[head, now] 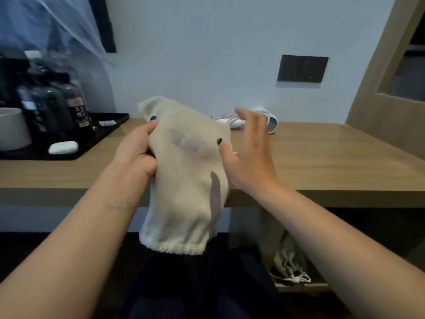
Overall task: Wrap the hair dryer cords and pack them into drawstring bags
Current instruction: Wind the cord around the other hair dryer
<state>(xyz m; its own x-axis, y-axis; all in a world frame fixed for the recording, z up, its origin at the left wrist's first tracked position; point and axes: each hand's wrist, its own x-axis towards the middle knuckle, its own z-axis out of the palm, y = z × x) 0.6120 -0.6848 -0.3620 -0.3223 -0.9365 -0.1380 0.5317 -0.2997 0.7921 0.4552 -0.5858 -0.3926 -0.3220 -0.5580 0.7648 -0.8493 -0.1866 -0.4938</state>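
A cream drawstring bag (184,180) is being held up over the near edge of the wooden desk (322,162), its gathered mouth hanging downward toward the person's lap. It is being gripped at its left side by the left hand (135,153), the thumb lying across the cloth and the fingers curled behind it. The right hand (248,148) is being held beside the bag's right edge with fingers spread and fairly straight; only the thumb is seen touching the cloth. A grey printed mark on the bag is too blurred to be read. A white hair dryer (250,120) is lying on the desk behind the right hand. Dark bottles (57,102) are standing on a black tray (108,127) at left; their labels cannot be read. Another bag (289,265) is lying on a low shelf under the desk.
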